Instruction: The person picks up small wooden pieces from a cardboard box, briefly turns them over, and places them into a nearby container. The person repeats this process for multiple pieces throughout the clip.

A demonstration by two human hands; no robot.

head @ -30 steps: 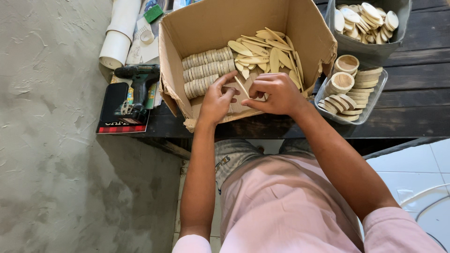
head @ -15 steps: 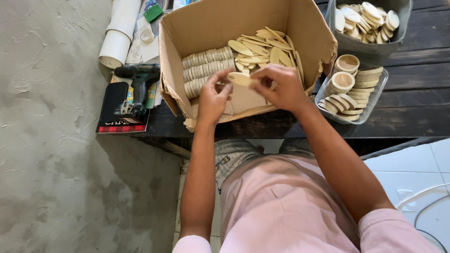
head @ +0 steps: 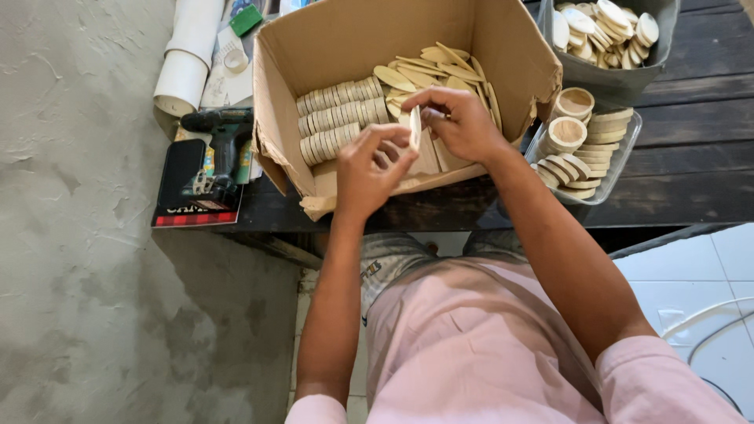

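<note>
Both hands pinch one pale, flat oval wooden piece (head: 414, 129), held on edge above the front of the open brown cardboard box (head: 503, 47). Fingers of the left hand (head: 369, 169) close on its lower end, and the right hand (head: 459, 122) grips its upper end with curled fingertips. Just behind the hands, inside the box, neat rows of stacked oval wooden pieces (head: 338, 118) stand on edge at the left, with a loose heap of flat oval wooden pieces (head: 440, 67) lying at the right. The box sits on a dark wooden table (head: 691, 141). Beside it on the right is a clear plastic tray of round wooden discs (head: 585, 149), with a grey tub of pale wooden ovals (head: 609, 31) behind that. Left of the box lie a black-and-green cordless drill (head: 224, 137) and white rolled tubes (head: 188, 59).
</note>
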